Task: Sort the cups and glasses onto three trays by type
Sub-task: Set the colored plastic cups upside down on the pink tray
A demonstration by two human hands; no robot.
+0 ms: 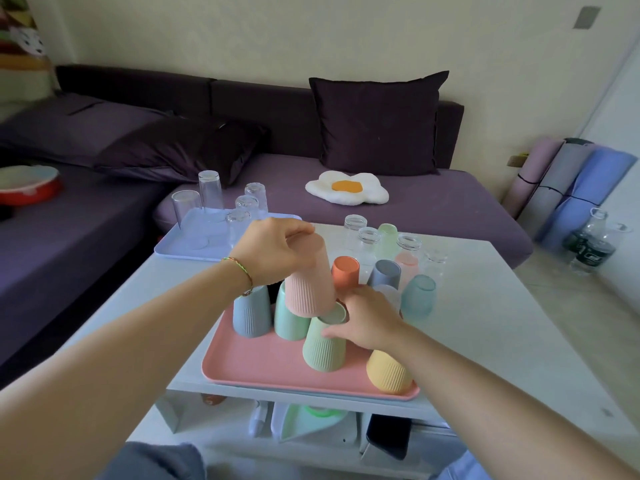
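A pink tray [263,368] at the table's near edge carries upside-down ribbed cups: a blue-grey one [251,315], a mint one [289,322], a green one [323,344] and a yellow one [388,374]. My left hand [273,251] grips a pink ribbed cup [310,282] by its base, tilted above the green cup. My right hand [369,318] holds the green cup near its top. A lilac tray [180,245] at the far left holds several clear glasses [209,190]. Behind the pink tray stand an orange cup [344,271], frosted coloured glasses [419,294] and clear jars [369,239].
The white table [485,323] has a shelf below with a phone [389,436] and other items. A purple sofa [415,209] with an egg-shaped cushion [348,187] lies behind. Rolled mats [568,188] and bottles [588,247] stand on the floor at right.
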